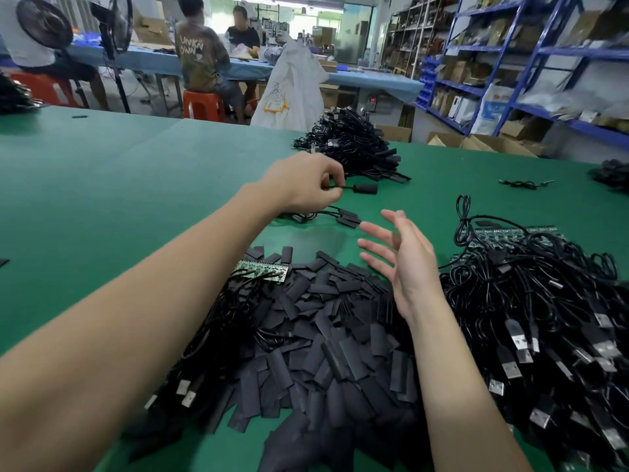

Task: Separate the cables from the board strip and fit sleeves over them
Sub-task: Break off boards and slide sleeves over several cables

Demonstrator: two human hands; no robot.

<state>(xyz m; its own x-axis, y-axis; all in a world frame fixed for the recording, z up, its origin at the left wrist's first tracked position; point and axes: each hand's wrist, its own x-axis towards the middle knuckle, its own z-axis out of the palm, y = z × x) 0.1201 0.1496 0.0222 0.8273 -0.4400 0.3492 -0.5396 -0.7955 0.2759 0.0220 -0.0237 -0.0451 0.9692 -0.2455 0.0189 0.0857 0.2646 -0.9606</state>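
Head view: we see the green table (119, 172) before blue shelving (531, 63), bearing a sleeve pile (326, 335) and a cable heap (544, 301). Our left hand (299, 185) pinches a sleeved cable (360, 189) above the table. Our right hand (405, 264) hovers, fingers spread, holding nothing.
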